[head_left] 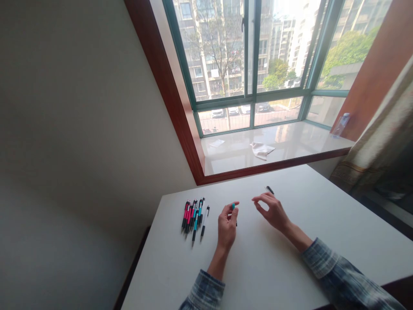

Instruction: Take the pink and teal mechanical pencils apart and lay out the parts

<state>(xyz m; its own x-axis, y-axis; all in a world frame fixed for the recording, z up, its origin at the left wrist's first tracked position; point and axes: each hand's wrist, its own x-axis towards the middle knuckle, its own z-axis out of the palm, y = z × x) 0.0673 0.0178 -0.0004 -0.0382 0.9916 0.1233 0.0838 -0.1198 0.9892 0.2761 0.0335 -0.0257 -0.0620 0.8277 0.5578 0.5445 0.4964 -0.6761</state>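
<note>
My left hand (227,226) is closed above the white table, its fingers around a teal pen (233,206). Only the pen's teal end and a small dark bit past the fingers show. To the right, my right hand (272,212) is raised with thumb and forefinger curved into a pinch; whatever its tips hold, if anything, is too small to make out. Just beyond it a black pen piece (270,189) lies on the table. Left of my left hand rest several red and teal pens (191,217) in a cluster, with a clear-barrelled pen (204,224) beside them.
The white table (258,275) meets a wall on the left and a window sill (229,161) at the back. On the sill lie a crumpled cloth (262,150) and a thin white sheet (217,143); a clear bottle (340,125) stands at its right. A curtain (374,125) hangs on the right.
</note>
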